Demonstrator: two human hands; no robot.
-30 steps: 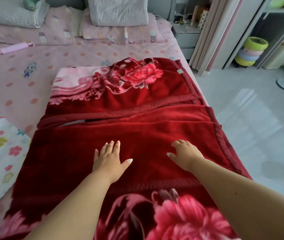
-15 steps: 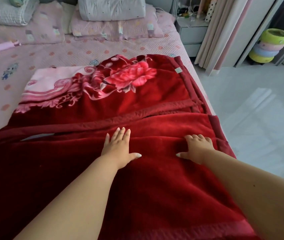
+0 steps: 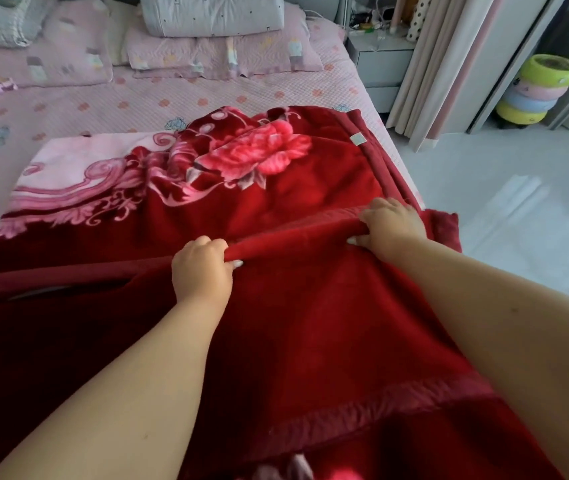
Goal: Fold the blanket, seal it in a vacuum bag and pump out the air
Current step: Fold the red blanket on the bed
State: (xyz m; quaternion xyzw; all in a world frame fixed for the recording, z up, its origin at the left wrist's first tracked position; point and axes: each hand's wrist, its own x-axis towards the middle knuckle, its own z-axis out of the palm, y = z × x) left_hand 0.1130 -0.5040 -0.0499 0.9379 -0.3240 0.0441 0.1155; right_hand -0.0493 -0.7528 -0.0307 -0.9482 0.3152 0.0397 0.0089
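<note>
Red floral blanket [image 3: 276, 188] spread on pink bed [image 3: 172, 98]. Left hand [image 3: 201, 268] and right hand [image 3: 392, 223] both grip its bound edge [image 3: 293, 237], fingers curled.

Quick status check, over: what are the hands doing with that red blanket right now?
Left hand and right hand both grip the blanket along its folded edge. Blanket partly folded on the bed. No vacuum bag in view. Nothing blocking.

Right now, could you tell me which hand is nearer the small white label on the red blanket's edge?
Right hand, just below the small white label; left hand is farther, down-left.
</note>
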